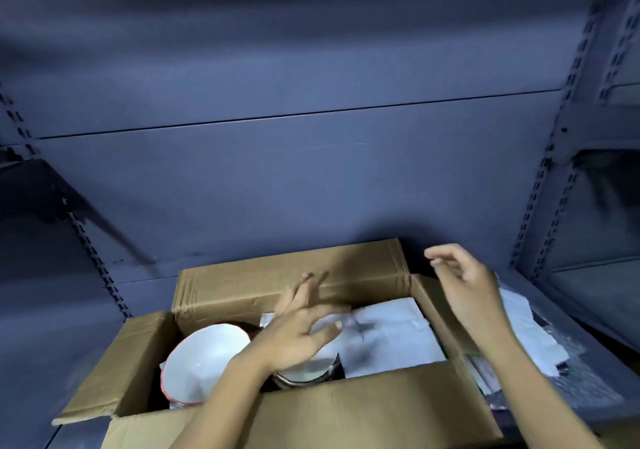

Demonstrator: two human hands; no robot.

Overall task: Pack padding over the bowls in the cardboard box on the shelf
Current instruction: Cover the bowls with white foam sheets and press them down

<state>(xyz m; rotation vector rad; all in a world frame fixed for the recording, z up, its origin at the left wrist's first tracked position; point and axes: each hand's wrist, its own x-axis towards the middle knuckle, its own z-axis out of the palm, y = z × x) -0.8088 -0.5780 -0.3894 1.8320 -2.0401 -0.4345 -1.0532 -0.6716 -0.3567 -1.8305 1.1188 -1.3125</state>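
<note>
Reaching over the open cardboard box (346, 410) on the grey shelf (79, 337).
Inside the box, a white bowl (204, 358) sits at its left end and a white padding sheet (391, 337) covers its right half. The left hand (298, 337) spreads empty fingers over the box's middle. The right hand (467, 286) hangs loosely curled and empty above the box's right flap.
</note>
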